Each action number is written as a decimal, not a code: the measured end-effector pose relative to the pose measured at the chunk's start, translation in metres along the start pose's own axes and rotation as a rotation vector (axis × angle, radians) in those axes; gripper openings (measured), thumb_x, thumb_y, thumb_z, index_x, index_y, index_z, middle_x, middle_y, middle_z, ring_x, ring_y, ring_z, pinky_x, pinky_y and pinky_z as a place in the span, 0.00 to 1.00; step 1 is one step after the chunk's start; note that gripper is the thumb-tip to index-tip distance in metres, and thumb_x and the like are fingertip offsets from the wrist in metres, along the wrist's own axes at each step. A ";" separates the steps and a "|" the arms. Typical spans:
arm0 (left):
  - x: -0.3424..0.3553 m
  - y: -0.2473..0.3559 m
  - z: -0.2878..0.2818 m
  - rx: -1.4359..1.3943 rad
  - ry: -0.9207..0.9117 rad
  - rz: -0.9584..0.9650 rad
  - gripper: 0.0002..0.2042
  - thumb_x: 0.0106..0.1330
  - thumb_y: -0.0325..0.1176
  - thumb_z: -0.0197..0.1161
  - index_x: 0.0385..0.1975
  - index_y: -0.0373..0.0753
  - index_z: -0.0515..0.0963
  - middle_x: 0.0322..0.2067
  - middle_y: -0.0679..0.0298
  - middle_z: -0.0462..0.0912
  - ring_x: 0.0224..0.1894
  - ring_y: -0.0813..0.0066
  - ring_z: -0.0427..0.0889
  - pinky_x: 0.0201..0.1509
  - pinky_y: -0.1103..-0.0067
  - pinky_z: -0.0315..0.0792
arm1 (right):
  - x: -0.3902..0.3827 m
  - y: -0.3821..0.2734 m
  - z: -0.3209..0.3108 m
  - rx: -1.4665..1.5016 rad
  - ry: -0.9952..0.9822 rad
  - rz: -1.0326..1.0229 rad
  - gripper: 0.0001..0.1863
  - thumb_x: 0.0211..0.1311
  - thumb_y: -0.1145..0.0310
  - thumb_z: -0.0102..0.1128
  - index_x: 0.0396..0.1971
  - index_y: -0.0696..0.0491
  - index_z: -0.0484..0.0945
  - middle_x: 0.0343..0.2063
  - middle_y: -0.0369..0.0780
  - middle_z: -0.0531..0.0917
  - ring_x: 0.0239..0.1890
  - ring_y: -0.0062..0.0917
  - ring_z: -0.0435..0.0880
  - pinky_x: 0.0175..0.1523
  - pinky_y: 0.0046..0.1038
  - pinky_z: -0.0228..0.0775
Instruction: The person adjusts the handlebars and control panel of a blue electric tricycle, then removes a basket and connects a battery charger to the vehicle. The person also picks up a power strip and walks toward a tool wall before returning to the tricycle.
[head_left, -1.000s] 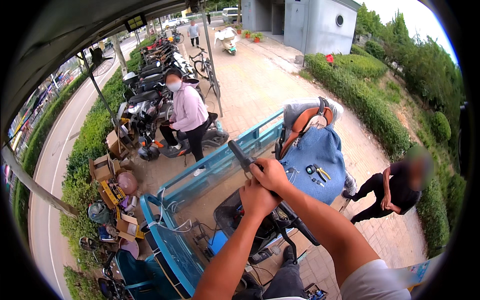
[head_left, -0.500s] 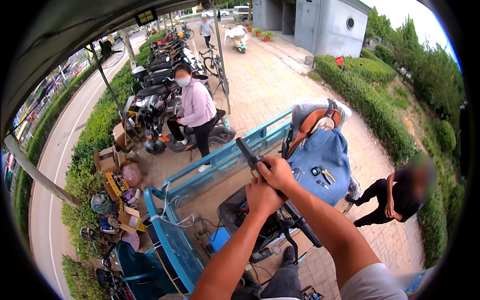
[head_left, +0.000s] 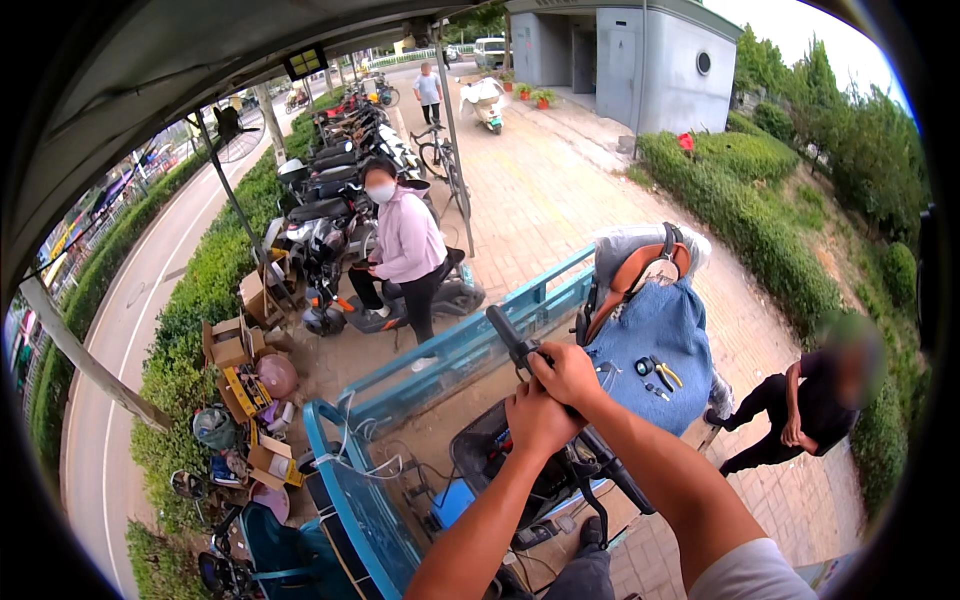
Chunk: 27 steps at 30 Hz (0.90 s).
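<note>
My left hand [head_left: 540, 420] and my right hand [head_left: 566, 375] are closed one just below the other on a black handlebar [head_left: 511, 330], its far grip sticking out beyond them. Under it is a black basket [head_left: 475, 450] with small items inside, in a blue cargo tricycle bed [head_left: 350, 480] with white cables and a blue box [head_left: 452, 503]. Right of my hands, a blue cloth [head_left: 650, 325] over a seat holds yellow-handled pliers [head_left: 666, 371], a black tape roll [head_left: 643, 367] and small tools. An orange-brown child seat [head_left: 630, 295] stands behind it.
A person in pink [head_left: 400, 240] is by parked scooters [head_left: 330, 200]; one in dark clothes [head_left: 820, 400] stands at right; another [head_left: 428, 95] is on the path. Cardboard boxes [head_left: 225, 345], hedges [head_left: 735, 215], a grey building [head_left: 670, 70] and a canopy post [head_left: 462, 170] surround us.
The view has shifted, so the scene sits lower and further right. My hands remain on the handlebar. The distant person on the path has walked a little nearer.
</note>
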<state>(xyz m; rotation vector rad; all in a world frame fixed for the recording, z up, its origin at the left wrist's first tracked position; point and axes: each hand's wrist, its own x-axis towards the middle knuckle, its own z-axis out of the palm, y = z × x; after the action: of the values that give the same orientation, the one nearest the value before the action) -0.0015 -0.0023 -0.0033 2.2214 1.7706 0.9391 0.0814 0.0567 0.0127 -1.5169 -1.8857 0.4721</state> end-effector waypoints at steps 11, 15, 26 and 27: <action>-0.002 -0.001 -0.001 0.010 0.020 0.007 0.24 0.43 0.49 0.66 0.36 0.38 0.76 0.35 0.57 0.78 0.39 0.56 0.77 0.41 0.63 0.69 | -0.003 -0.007 -0.002 0.020 0.003 -0.004 0.16 0.54 0.57 0.53 0.23 0.56 0.78 0.23 0.50 0.79 0.29 0.47 0.78 0.36 0.43 0.69; -0.003 -0.003 0.000 -0.005 0.035 0.040 0.24 0.43 0.48 0.66 0.36 0.39 0.76 0.35 0.58 0.78 0.38 0.56 0.77 0.41 0.64 0.69 | -0.004 -0.005 -0.001 0.010 -0.008 0.004 0.16 0.54 0.58 0.52 0.24 0.56 0.78 0.24 0.50 0.79 0.30 0.47 0.77 0.36 0.44 0.68; -0.002 -0.017 0.015 -0.071 -0.047 0.006 0.26 0.46 0.48 0.66 0.42 0.37 0.73 0.35 0.54 0.77 0.42 0.54 0.75 0.43 0.64 0.70 | -0.037 -0.042 -0.021 0.142 0.438 -0.309 0.06 0.49 0.68 0.57 0.26 0.54 0.76 0.24 0.41 0.75 0.30 0.38 0.75 0.35 0.36 0.68; -0.006 -0.029 0.009 -0.050 0.055 0.135 0.27 0.45 0.49 0.67 0.42 0.38 0.73 0.36 0.54 0.77 0.42 0.54 0.75 0.43 0.64 0.70 | -0.060 -0.062 -0.036 0.232 0.394 -0.411 0.08 0.48 0.69 0.59 0.29 0.54 0.76 0.23 0.40 0.75 0.28 0.36 0.75 0.32 0.34 0.66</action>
<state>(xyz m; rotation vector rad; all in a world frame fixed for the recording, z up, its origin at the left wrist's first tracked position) -0.0213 0.0031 -0.0272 2.3289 1.6171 1.0681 0.0677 -0.0211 0.0625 -0.9539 -1.6989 0.1770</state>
